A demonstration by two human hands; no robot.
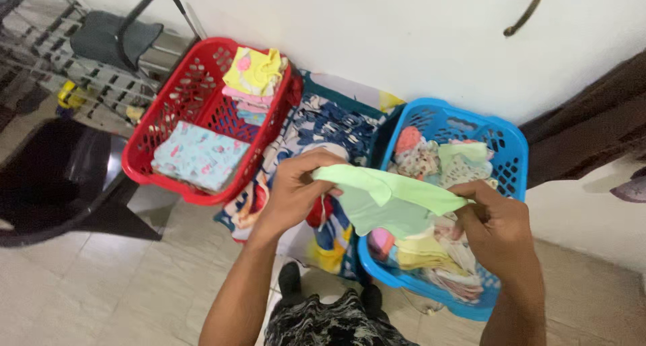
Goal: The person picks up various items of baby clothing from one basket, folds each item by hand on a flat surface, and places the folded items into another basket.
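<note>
Each grip pinches the green garment (390, 201) between red basket (176, 97) and blue basket (505, 141).

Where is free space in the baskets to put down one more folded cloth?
The red basket has bare floor between the folded blue cloth and the yellow-topped stack. The blue basket is crowded with loose clothes, nearly to its rim.

Your left hand (291, 188) and right hand (499, 226) are bare, with no rings, watch or gloves, and both forearms are uncovered with no sleeves showing. At the bottom centre of the frame you wear a dark garment (336, 322) with a pale, wavy mottled print across it.
</note>
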